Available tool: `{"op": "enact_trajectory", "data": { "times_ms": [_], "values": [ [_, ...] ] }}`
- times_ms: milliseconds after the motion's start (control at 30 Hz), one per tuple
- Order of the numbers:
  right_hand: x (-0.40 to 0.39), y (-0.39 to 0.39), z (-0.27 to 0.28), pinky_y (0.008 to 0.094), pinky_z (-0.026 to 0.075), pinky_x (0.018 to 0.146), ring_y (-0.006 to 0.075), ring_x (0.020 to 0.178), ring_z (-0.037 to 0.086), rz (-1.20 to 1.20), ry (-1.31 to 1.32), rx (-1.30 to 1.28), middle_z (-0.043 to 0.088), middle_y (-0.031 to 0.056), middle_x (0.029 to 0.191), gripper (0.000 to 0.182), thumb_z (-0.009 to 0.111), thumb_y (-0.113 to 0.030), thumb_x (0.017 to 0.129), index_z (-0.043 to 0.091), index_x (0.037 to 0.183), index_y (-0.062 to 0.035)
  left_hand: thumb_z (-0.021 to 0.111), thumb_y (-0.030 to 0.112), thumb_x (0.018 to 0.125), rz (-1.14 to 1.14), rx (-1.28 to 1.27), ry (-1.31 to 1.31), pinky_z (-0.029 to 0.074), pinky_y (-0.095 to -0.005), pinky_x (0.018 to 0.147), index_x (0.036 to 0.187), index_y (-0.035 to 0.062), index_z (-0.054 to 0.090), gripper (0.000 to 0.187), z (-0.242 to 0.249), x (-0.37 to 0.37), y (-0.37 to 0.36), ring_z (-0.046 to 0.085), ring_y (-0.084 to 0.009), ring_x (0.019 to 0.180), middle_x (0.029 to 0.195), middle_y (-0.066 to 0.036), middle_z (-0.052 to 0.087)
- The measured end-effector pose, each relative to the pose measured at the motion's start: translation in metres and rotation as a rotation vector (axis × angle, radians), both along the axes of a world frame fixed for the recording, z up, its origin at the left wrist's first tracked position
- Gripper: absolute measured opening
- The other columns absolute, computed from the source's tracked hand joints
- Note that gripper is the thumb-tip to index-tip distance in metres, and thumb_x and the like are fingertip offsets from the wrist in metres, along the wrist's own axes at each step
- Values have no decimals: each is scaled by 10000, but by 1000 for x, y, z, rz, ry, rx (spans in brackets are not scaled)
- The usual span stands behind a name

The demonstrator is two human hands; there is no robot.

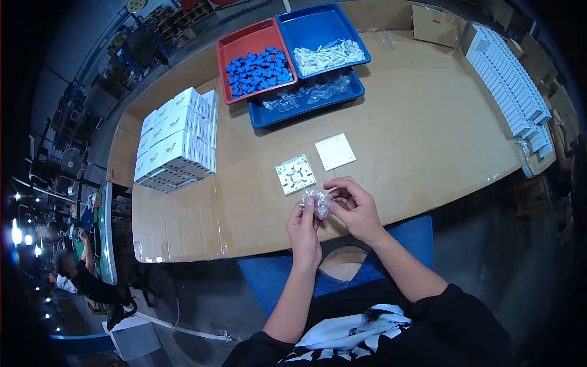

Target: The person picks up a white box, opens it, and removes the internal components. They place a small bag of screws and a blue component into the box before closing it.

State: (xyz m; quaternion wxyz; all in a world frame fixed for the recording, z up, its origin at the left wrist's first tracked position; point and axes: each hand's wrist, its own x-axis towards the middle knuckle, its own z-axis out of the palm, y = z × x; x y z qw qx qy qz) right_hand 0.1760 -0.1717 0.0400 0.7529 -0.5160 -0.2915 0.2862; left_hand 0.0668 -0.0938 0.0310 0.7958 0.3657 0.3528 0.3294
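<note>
A broad counter [422, 134] is being covered by brown cardboard, and clear tape [177, 249] is being borne along its near left edge. On the left, a block of stacked white boxes [174, 137] is being supported. Toward the far side, a lower blue tray [318, 114] is being carried. Closer to the near edge, an open white housing [287, 183] and a flat white square plate [335, 151] are being held up, just apart. Along the right edge, rows of white pieces [507, 85] are being borne.
</note>
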Motion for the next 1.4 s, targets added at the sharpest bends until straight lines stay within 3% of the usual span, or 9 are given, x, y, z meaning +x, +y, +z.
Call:
{"op": "enact_trajectory", "data": {
  "times_ms": [200,300,533,633,700,733,967,1233,1400],
  "values": [
    [12,-3,-9,271,558,889,122,1012,670,220,126,-167,700,99,1101,258,636,29,976,634,1235,40,619,210,1059,-15,139,-38,470,-206,713,1164,19,688,229,-8,0,-1,553,-45,780,970,0,675],
    [12,-1,-17,242,576,809,121,883,687,178,179,-150,718,75,959,198,606,-27,1020,663,1193,51,623,217,1058,23,214,68,437,-200,703,1207,-5,696,278,-1,1,-3,498,-43,769,930,10,653],
    [12,-1,-13,254,594,747,109,858,698,61,68,-161,721,76,960,183,599,-36,1027,708,1152,42,621,247,1061,-23,246,139,417,-195,703,1317,-20,652,371,-7,-4,0,479,-32,783,973,10,644],
    [17,-6,-7,256,596,752,113,845,702,96,64,-218,726,78,949,218,591,-30,1027,718,1194,27,720,258,981,73,597,315,457,-267,815,1357,15,630,457,7,0,4,570,-103,882,1099,-32,666],
    [18,-9,-5,260,586,756,116,842,696,169,56,-320,741,86,951,236,605,-35,1017,722,1212,29,811,257,847,-66,1477,558,430,-407,980,1385,100,627,590,30,-4,13,597,-237,1080,1224,-70,645],
    [17,-10,-8,260,586,756,116,842,696,171,57,-320,741,86,951,236,605,-35,1017,722,1212,29,845,256,761,-210,1407,502,348,-472,1074,1347,134,658,627,28,-7,16,573,-284,1194,1268,-63,658],
    [23,-13,-6,252,547,760,93,848,666,221,-95,-371,744,67,945,220,633,-35,998,722,1179,53,857,308,758,-308,1437,545,348,-437,1038,1234,151,730,517,16,-15,25,606,-216,1122,1216,-6,683],
    [29,-13,-6,290,557,790,114,812,684,233,-111,-321,747,94,872,277,659,-77,985,634,1242,22,855,264,775,-301,1370,504,402,-386,972,1174,77,744,455,12,-14,26,644,-239,1077,1149,-60,727],
    [29,-16,3,299,545,848,135,933,689,89,-334,-351,737,137,1006,249,620,-118,1015,638,1238,-7,835,208,808,-300,1288,471,452,-383,965,1173,66,739,403,10,-15,27,658,-258,1053,1121,-77,739]
  ]
}}
